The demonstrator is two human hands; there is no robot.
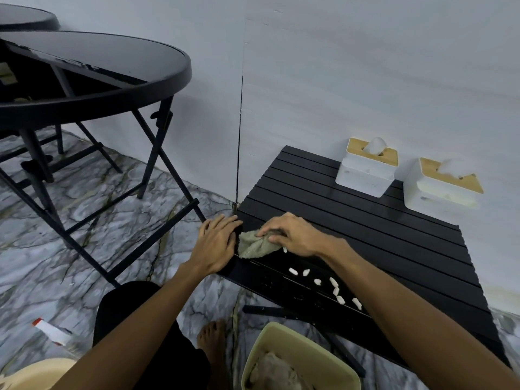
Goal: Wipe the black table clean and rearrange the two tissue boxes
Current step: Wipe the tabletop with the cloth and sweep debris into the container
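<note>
Your right hand [292, 235] pinched the cloth [254, 244] at the black table's [394, 243] near-left corner, left hand [216, 243] flat and empty on the edge — crumbs [334, 285] trailed rightward toward you, nearer the right hand; both tissue boxes [365, 173] at the far edge.

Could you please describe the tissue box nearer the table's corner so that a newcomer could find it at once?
Start at the low black slatted table against the wall. Two white tissue boxes with wooden lids stand along its far edge. The one meant is the left tissue box, nearer the table's far left corner, with a tissue standing upright from its slot; the right tissue box sits turned at an angle.
</note>
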